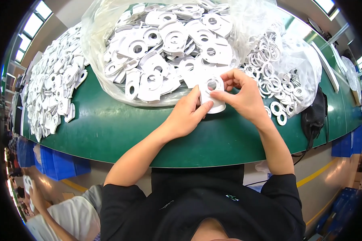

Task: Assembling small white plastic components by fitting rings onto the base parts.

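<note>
Here, in the head view, a white plastic plate with a round hole [213,94] is held over the green table [108,128], just in front of a clear bag of like plates [165,44]. It is pinched closed between left hand [187,114] and right hand [243,96]. Fitting appears under way; steady alignment is likely needed next. White rings [275,86] are piled at right.

Black short-sleeved shirt, bare forearms
</note>
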Tool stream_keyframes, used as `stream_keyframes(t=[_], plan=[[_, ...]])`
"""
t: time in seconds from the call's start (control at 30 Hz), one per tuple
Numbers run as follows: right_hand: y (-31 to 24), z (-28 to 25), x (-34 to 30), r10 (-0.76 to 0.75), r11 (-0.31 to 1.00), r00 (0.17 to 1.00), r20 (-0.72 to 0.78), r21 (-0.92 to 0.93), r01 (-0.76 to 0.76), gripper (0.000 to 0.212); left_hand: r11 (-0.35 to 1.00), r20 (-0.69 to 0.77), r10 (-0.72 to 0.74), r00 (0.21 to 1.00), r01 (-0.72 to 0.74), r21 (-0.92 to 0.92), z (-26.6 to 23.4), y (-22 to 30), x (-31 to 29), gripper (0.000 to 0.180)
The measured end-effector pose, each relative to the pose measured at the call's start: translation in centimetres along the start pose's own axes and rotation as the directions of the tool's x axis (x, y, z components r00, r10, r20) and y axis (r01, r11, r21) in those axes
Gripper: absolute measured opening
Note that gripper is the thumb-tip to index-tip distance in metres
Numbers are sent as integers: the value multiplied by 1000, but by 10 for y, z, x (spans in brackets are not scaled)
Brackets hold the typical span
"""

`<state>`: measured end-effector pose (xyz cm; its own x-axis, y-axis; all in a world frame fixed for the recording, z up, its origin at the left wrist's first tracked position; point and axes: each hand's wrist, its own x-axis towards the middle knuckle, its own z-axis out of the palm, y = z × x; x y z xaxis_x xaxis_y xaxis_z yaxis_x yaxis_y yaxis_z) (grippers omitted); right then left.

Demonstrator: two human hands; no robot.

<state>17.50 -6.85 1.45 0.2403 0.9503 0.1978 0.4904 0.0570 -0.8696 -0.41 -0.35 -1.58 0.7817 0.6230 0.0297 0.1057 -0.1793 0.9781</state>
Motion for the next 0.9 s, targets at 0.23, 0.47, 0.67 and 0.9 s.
stream_keyframes(t=[0.23, 0.47, 0.67, 0.9], plan=[[0, -1, 1, 76, 994, 994, -83, 88, -69, 15, 986, 94, -136, 986, 144, -86, 1, 11, 2, 34], [-4, 6, -3, 159, 980, 981, -109, -104, -170, 20, 996, 28, 20, 999, -22, 85, 7, 6, 0, 37], [3, -10, 4, 51, 972, 995, 90, 222, -70, 27, 987, 62, -115, 991, 121, -103, -1, 12, 1, 37], [7, -1, 4, 188, 872, 980, 59, 449, -194, 13, 989, -64, 119, 991, -112, 100, 10, 5, -2, 33]])
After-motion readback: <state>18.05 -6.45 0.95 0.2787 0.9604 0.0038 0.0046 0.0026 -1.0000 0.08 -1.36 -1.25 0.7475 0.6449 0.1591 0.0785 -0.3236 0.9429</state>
